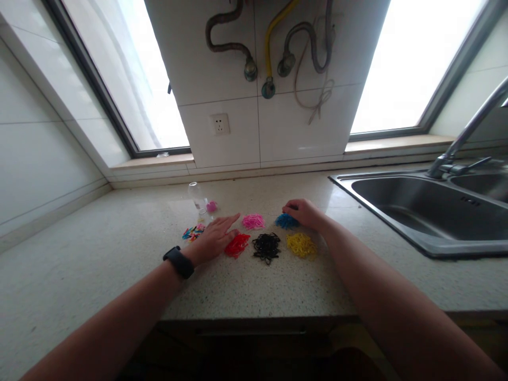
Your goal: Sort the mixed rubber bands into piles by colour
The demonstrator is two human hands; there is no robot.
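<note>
Small rubber bands lie sorted by colour in loose piles on the speckled countertop. My left hand (214, 235) rests palm down with fingers stretched out, between a mixed-colour pile (193, 232) and the red pile (237, 246), its thumb at the red bands. At the blue pile (286, 220), my right hand (304, 211) has its fingers curled together in a pinch; whatever is between the fingertips is too small to make out. The pink pile (253, 221) sits between the hands, with the black pile (266, 247) and yellow pile (301, 245) nearer to me.
Behind my left hand stand a clear plastic bottle (197, 198) and a small pink object (211, 206). A steel sink (397, 211) with a faucet (446, 164) is set into the counter (254, 291) at right. Hoses and a wall socket (219, 124) are on the tiled wall.
</note>
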